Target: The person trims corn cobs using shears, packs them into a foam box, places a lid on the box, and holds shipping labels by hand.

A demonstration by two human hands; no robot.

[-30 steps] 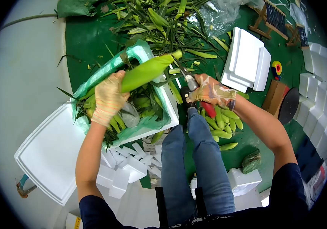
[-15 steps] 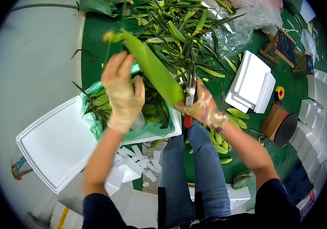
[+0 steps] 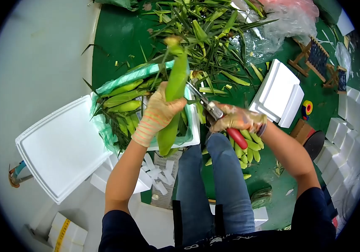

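My left hand [image 3: 158, 116], in a striped glove, is closed around a green ear of corn in its husk [image 3: 176, 86]. The ear stands nearly upright, its pale stalk end pointing away from me. My right hand [image 3: 235, 118], in a patterned glove, grips pruning shears [image 3: 214, 110] with a red handle [image 3: 237, 138]. Their metal tip points up and left towards the ear, apart from it. Below my left hand is a white foam box [image 3: 195, 128] lined with green plastic [image 3: 123, 78], holding several husked-in ears [image 3: 123, 98].
Leaves and husk scraps [image 3: 205, 38] are heaped at the far side beside clear plastic [image 3: 289, 25]. Several ears [image 3: 251, 145] lie by my right knee. Foam lids [image 3: 62, 147] [image 3: 276, 92] flank the work, with yellow tape [image 3: 309, 107] and a small stool [image 3: 314, 54] at right.
My left hand has gone from open beside the ear to closed around its middle. The ear has left my right hand and turned more upright. The shears now angle towards upper left.
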